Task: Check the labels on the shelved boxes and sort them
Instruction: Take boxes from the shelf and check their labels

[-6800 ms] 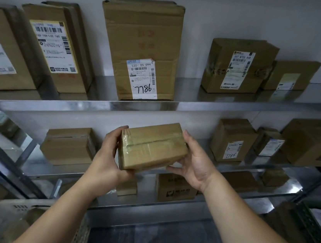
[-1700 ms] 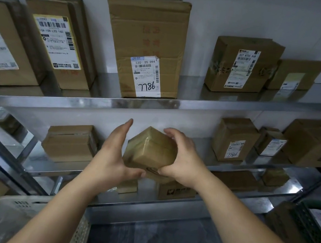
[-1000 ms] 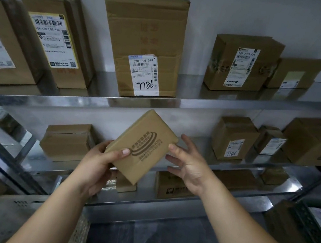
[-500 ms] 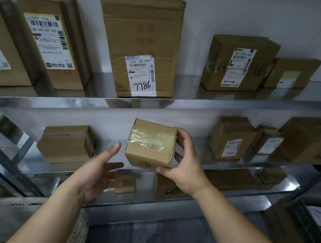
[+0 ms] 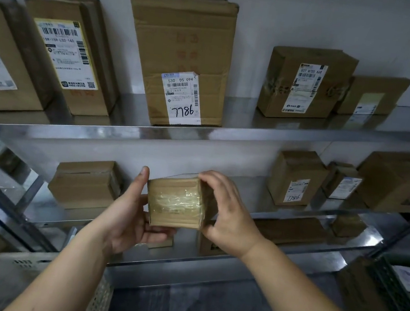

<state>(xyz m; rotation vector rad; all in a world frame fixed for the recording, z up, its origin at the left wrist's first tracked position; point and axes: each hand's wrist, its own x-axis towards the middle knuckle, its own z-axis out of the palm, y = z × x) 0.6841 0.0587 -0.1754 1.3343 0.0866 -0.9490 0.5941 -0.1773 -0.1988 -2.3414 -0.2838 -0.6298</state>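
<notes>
A small brown cardboard box (image 5: 177,202) with clear tape across its near face is held in front of the middle shelf. My left hand (image 5: 128,213) cups its left side and underside, thumb up along the edge. From the right, my right hand (image 5: 227,217) grips it with fingers over the top corner and thumb below. No label shows on the face toward me. On the top shelf (image 5: 305,131) stand labelled boxes, among them a tall one marked 7786 (image 5: 179,59) and a squat one (image 5: 305,83).
The middle shelf (image 5: 358,241) carries a plain box (image 5: 84,183) at left and several labelled boxes at right, one (image 5: 296,178) marked 7786. A pale plastic basket (image 5: 27,286) sits at lower left, a dark crate (image 5: 399,290) at lower right. Smaller boxes lie on the lowest shelf.
Over the last seconds the small box was turned over between both hands. Half a second ago only my right hand held it; now my left hand has closed in under it again.
</notes>
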